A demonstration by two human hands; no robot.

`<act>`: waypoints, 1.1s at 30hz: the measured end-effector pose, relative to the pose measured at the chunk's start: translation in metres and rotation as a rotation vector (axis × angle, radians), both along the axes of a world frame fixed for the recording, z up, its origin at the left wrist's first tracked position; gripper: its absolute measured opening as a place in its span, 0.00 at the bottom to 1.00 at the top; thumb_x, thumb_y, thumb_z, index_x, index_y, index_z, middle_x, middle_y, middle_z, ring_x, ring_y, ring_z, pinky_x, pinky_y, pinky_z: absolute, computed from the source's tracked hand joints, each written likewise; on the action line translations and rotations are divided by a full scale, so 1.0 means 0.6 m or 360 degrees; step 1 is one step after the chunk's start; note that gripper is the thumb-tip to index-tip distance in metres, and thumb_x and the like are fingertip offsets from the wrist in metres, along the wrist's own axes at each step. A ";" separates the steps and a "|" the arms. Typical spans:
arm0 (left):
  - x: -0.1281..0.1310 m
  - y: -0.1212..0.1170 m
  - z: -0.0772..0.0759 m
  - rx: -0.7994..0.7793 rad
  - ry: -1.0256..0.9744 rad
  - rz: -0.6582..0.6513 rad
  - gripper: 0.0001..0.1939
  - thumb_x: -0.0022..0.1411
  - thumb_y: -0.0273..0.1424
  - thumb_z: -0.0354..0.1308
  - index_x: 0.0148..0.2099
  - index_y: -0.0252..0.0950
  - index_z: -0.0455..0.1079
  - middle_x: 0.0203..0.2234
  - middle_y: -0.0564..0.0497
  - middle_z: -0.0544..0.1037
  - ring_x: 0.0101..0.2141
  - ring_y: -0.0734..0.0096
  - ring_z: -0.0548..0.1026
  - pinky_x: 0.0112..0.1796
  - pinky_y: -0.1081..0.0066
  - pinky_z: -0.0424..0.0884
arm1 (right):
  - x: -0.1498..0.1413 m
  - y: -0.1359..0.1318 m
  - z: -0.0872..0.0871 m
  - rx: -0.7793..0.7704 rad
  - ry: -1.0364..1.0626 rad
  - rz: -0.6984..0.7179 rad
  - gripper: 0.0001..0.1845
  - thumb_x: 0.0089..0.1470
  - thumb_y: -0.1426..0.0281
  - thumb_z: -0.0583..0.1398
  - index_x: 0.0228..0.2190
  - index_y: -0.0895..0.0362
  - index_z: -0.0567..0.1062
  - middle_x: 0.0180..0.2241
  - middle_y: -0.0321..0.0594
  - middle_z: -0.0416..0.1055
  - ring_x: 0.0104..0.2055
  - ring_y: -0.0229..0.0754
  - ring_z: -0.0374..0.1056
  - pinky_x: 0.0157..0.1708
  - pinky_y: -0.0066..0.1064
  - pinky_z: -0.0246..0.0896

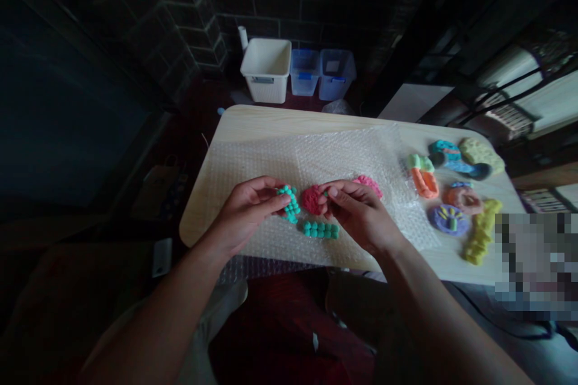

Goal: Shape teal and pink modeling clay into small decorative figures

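Between the thumb and fingers of my left hand (248, 207) is a teal cluster of small clay balls (291, 204), held above the bubble wrap. My right hand (356, 207) pinches a small green bit of clay (326, 194), mostly covered by the fingertips. Below and between the hands, a teal block of clay balls in two rows (320, 230) lies on the bubble wrap (253, 162). A red clay lump (311, 200) sits just left of my right fingertips, partly hidden by them. Behind that hand shows a pink bumpy clay piece (369, 184).
Coloured clay pieces stand at the table's right side, among them an orange one (425, 183), a purple disc (449, 219) and a yellow strip (482, 231). Beyond the wooden table (253, 117) are a white bin (267, 81) and two blue-tinted plastic boxes (304, 75).
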State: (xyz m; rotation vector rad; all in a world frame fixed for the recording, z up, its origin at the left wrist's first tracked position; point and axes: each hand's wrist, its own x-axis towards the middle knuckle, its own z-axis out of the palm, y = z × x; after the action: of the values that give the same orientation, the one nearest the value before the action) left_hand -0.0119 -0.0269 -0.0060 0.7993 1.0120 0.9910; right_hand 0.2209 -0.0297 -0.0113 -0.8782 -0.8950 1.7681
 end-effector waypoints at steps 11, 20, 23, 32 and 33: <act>0.004 -0.004 -0.006 0.0032 0.0013 -0.0086 0.15 0.54 0.33 0.79 0.41 0.34 0.81 0.34 0.48 0.85 0.33 0.69 0.81 0.38 0.68 0.77 | -0.004 -0.005 0.008 -0.0053 -0.0044 -0.0018 0.19 0.58 0.57 0.74 0.24 0.56 0.81 0.21 0.33 0.73 0.20 0.31 0.62 0.18 0.25 0.53; 0.007 -0.005 -0.007 0.0069 0.0105 -0.0172 0.14 0.55 0.34 0.78 0.42 0.34 0.83 0.35 0.47 0.85 0.34 0.70 0.80 0.38 0.70 0.76 | -0.006 -0.004 -0.008 0.0049 0.0000 -0.0008 0.13 0.54 0.67 0.77 0.41 0.53 0.85 0.35 0.38 0.82 0.36 0.37 0.76 0.38 0.29 0.73; 0.011 -0.007 -0.004 0.0092 0.0114 -0.0191 0.15 0.55 0.33 0.78 0.43 0.35 0.82 0.34 0.48 0.85 0.33 0.69 0.81 0.38 0.70 0.76 | -0.008 -0.006 -0.013 0.0111 -0.0055 -0.0044 0.12 0.50 0.69 0.79 0.36 0.53 0.85 0.35 0.37 0.82 0.36 0.39 0.77 0.39 0.31 0.75; 0.018 -0.012 -0.001 0.0198 0.0165 -0.0263 0.14 0.53 0.32 0.79 0.40 0.36 0.82 0.32 0.49 0.85 0.33 0.68 0.82 0.38 0.70 0.76 | -0.018 -0.013 -0.002 0.0193 -0.0231 0.0011 0.07 0.55 0.66 0.76 0.36 0.52 0.87 0.34 0.39 0.82 0.35 0.39 0.76 0.36 0.32 0.75; 0.019 -0.012 -0.001 0.0211 0.0177 -0.0264 0.14 0.53 0.32 0.79 0.40 0.36 0.82 0.32 0.49 0.85 0.33 0.68 0.81 0.38 0.69 0.76 | -0.018 -0.014 -0.002 0.0197 -0.0240 0.0017 0.07 0.55 0.66 0.76 0.36 0.52 0.87 0.34 0.39 0.82 0.35 0.40 0.76 0.37 0.32 0.75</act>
State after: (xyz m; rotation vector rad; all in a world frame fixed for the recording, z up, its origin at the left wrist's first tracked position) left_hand -0.0007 -0.0339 -0.0067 1.0409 0.9651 0.8847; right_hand 0.2101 -0.0379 -0.0124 -0.9360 -1.0968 1.6526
